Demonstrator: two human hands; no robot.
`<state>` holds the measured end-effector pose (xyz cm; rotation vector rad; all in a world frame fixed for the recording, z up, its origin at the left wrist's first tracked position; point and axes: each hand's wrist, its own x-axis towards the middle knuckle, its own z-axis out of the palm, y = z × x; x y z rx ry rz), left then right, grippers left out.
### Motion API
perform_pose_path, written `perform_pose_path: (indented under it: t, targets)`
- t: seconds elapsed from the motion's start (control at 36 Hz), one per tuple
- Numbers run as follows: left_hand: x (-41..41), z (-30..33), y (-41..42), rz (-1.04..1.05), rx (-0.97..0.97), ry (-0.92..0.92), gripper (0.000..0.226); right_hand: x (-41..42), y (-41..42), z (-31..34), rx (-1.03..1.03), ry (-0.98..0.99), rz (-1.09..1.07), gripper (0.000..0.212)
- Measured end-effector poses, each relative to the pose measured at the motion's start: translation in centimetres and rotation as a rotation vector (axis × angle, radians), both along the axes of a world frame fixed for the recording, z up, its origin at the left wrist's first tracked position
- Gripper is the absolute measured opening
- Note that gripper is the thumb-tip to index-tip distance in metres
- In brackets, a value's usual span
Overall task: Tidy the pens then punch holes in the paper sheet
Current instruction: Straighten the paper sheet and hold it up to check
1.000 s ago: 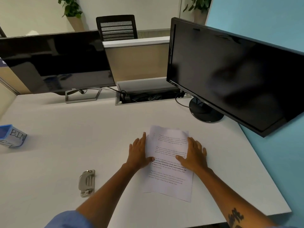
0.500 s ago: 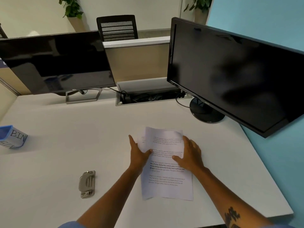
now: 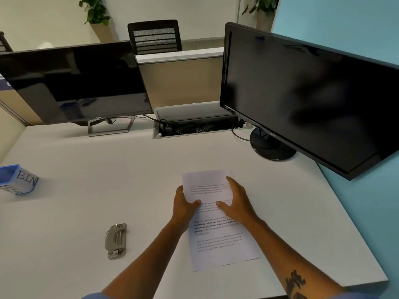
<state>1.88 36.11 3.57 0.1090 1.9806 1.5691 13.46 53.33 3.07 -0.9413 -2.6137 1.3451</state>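
Observation:
A printed white paper sheet (image 3: 220,240) lies on the white desk (image 3: 108,180), near its front edge. My left hand (image 3: 183,207) grips the sheet's left edge, thumb on top and fingers curled under it. My right hand (image 3: 237,201) lies flat on the upper part of the sheet, fingers spread. A grey metal hole punch (image 3: 115,240) sits on the desk to the left of my left forearm. No pens are in view.
A blue container marked BIN (image 3: 17,180) stands at the desk's left edge. Two black monitors, one at the back left (image 3: 75,83) and one at the right (image 3: 302,93), stand behind. An open cable tray (image 3: 198,126) lies between them.
The sheet has turned anticlockwise and shifted slightly left. My left hand went from lying flat beside the sheet to gripping its left edge.

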Motion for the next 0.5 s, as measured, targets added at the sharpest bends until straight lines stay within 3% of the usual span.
perform_pose_path:
  t: [0.17,0.28,0.33,0.39,0.5]
  targets:
    - [-0.1,0.6,-0.4,0.004,0.004,0.099,0.051,1.0,0.9,0.0,-0.118,0.121,-0.214,0.1]
    - [0.0,1.7,-0.7,-0.017,0.029,0.15,0.047,1.6,1.4,0.3,-0.3,0.165,-0.314,0.105]
    - [0.1,2.3,-0.8,-0.029,0.058,0.169,0.046,1.7,1.8,0.7,-0.431,0.194,-0.328,0.094]
    - [0.1,3.1,-0.8,-0.036,0.085,0.19,0.044,1.7,2.3,1.1,-0.53,0.201,-0.311,0.07]
    - [-0.1,5.0,-0.7,-0.027,0.12,0.242,0.041,1.9,2.4,2.6,-0.618,0.28,-0.302,0.039]
